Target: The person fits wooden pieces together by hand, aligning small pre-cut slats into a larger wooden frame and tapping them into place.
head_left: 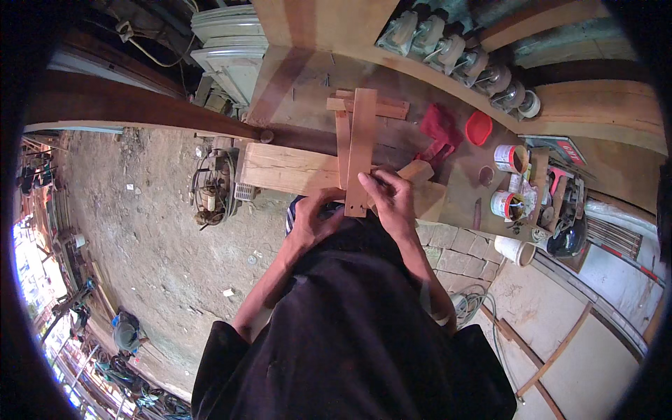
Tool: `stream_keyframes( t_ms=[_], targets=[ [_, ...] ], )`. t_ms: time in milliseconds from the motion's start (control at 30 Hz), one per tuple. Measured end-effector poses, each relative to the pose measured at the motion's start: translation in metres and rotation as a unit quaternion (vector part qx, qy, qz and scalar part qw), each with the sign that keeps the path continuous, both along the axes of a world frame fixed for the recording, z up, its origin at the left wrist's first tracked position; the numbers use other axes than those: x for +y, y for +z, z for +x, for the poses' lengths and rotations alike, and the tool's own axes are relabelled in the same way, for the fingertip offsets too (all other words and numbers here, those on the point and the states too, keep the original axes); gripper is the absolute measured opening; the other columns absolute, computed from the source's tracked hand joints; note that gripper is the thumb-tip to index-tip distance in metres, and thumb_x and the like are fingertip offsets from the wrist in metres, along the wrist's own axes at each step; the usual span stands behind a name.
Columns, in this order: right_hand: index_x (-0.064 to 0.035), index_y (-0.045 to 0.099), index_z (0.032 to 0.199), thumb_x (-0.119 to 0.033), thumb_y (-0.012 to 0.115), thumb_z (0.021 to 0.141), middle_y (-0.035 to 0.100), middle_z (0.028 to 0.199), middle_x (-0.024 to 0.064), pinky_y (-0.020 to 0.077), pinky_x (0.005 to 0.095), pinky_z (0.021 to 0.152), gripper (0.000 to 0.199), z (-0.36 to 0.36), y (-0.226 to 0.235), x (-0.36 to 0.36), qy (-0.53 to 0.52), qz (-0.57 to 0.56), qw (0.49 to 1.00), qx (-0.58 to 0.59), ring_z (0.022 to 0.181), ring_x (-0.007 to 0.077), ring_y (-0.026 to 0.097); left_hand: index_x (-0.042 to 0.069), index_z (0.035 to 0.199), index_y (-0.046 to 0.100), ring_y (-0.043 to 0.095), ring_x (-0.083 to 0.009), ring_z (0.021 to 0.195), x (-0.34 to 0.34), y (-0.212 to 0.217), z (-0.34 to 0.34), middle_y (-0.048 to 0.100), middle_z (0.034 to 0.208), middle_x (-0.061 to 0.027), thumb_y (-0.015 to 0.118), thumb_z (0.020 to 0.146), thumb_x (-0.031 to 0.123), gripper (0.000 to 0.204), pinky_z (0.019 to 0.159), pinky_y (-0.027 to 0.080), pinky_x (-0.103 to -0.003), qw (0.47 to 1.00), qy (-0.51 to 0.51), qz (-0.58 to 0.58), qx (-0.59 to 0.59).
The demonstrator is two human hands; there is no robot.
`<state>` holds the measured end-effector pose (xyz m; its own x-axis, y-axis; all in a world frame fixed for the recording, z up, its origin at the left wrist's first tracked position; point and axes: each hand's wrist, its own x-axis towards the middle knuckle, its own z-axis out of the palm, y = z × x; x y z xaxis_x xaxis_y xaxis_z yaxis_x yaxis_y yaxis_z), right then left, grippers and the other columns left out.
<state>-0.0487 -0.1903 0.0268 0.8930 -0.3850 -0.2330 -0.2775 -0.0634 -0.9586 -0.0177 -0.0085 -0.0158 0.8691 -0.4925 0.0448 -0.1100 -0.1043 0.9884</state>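
Note:
A flat reddish-brown wooden strip (361, 126) lies lengthwise in front of me, with small dark spots at its near end. A narrower strip (343, 140) sits partly under it, and a short crosspiece (390, 107) lies across their far ends. My left hand (318, 218) is closed at the near left edge of the strip, its fingertips partly hidden. From the right, my right hand (392, 199) grips the same strip, thumb on its top face and fingers curled. Beneath lies a thick pale board (290, 168), and a wood block (416, 172) is by my right hand.
On the bench (294, 105) lie loose nails, a red cloth (441, 131) and a red bowl (479, 128). Tins (511, 158) and a cluttered wooden tray (537, 178) stand at the right. Several caster wheels (462, 59) line the back. A coiled-hose machine (213, 183) sits on the floor.

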Motion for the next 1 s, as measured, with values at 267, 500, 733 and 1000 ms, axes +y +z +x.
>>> stream_keyframes(
  t_ms=[267,500,733,1000],
  targets=[
    [-0.0014,0.063,0.081,-0.020,0.070,0.094,0.043,0.071,-0.0092,0.0284,0.0224,0.055,0.025,0.002,0.004,0.001,0.021,-0.032,0.999,0.015,0.064,0.0019,0.034,0.004,0.108,0.066,0.072,-0.0310,0.092,0.005,0.003,0.012,0.072,0.102,-0.0150,0.072,0.080,-0.005,0.031,0.076,0.059,-0.037,0.985,-0.043,-0.001,-0.167],
    [0.0021,0.070,0.088,-0.022,0.075,0.090,0.058,0.075,-0.0021,0.0322,0.0246,0.055,0.024,0.001,-0.004,0.000,0.008,0.008,1.000,0.007,0.063,0.0048,0.040,0.007,0.117,0.068,0.071,-0.0286,0.088,0.006,0.005,0.017,0.071,0.103,-0.0122,0.070,0.074,-0.007,0.045,0.072,0.059,-0.037,0.971,-0.102,0.008,-0.218],
    [-0.0012,0.065,0.083,-0.020,0.071,0.094,0.042,0.072,-0.0094,0.0280,0.0219,0.055,0.023,0.002,0.000,-0.003,0.021,0.000,1.000,0.019,0.065,0.0013,0.035,0.006,0.119,0.068,0.072,-0.0284,0.087,0.006,0.014,0.018,0.071,0.102,-0.0123,0.076,0.077,0.004,0.043,0.072,0.059,-0.037,0.969,-0.105,0.019,-0.221],
    [-0.0008,0.066,0.084,-0.020,0.071,0.093,0.047,0.073,-0.0090,0.0294,0.0217,0.056,0.022,0.002,-0.003,-0.002,0.025,-0.007,1.000,0.011,0.066,0.0015,0.038,0.002,0.106,0.073,0.072,-0.0281,0.090,0.000,0.018,0.012,0.073,0.098,-0.0138,0.076,0.079,0.008,0.027,0.081,0.057,-0.035,0.996,-0.070,-0.011,-0.060]
  ],
)
